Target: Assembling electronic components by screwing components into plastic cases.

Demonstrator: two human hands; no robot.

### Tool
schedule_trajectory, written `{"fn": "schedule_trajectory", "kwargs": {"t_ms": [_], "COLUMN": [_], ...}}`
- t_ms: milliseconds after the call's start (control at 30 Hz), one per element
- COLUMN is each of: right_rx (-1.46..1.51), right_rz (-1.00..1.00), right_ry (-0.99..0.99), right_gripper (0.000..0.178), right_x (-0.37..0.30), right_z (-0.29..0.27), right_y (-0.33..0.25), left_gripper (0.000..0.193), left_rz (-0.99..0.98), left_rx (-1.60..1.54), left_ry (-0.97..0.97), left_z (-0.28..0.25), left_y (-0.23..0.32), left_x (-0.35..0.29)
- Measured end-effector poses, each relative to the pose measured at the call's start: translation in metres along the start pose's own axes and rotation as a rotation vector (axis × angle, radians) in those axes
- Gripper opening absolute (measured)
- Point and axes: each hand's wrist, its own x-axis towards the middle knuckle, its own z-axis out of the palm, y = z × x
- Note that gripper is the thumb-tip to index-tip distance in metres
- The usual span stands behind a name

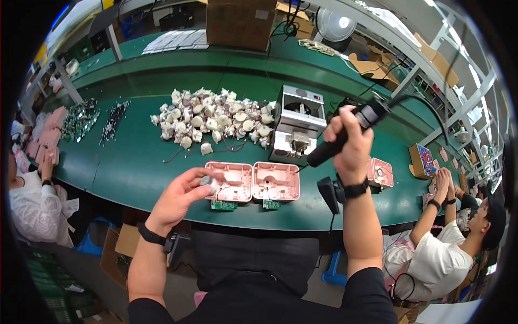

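My right hand [352, 141] is wrapped round a black electric screwdriver [325, 153], held tilted with its bit pointing down and left. The thin bit ends near the upper right corner of the right pink plastic housing [293, 188]; whether they touch, I cannot tell. Between the thumb and fingers of my left hand [177, 197] is a small white and grey round part [208, 182], over the left edge of the left pink housing [237, 175]. A green circuit board [224, 205] sticks out at that housing's front edge, and another green circuit board [272, 204] at the right one's.
Beyond the housings lies a heap of white round parts with wires [213, 116]. A silver and black machine [298, 121] stands right of it. Another opened pink housing [382, 173] is farther right. Co-workers sit at both sides; one hand [47, 162] touches stacked pink housings.
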Motion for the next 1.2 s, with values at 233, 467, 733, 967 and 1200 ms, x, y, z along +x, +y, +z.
{"fn": "schedule_trajectory", "kwargs": {"t_ms": [233, 467, 733, 967, 1200], "right_rx": [0.0, -0.072, -0.095, -0.027, 0.001], "right_rz": [-0.011, -0.02, -0.02, -0.047, -0.091], "right_ry": [-0.058, -0.051, -0.057, -0.146, -0.182], "right_gripper": [0.013, 0.015, 0.022, 0.025, 0.025], "right_x": [-0.055, -0.078, -0.087, -0.087, -0.082], "right_z": [-0.014, -0.034, -0.039, -0.019, 0.007], "right_y": [-0.018, -0.028, -0.026, -0.023, 0.002], "left_gripper": [0.028, 0.028, 0.033, 0.034, 0.044], "left_rz": [0.118, 0.098, 0.566, 0.551, 0.567], "left_rx": [0.399, 0.798, 1.178, 1.247, 1.201], "left_ry": [-0.036, -0.073, 0.0, 0.023, 0.075], "left_z": [0.057, 0.092, 0.089, 0.087, 0.086], "left_y": [-0.021, -0.043, -0.062, -0.068, -0.071], "left_x": [0.044, 0.079, 0.091, 0.093, 0.096]}}
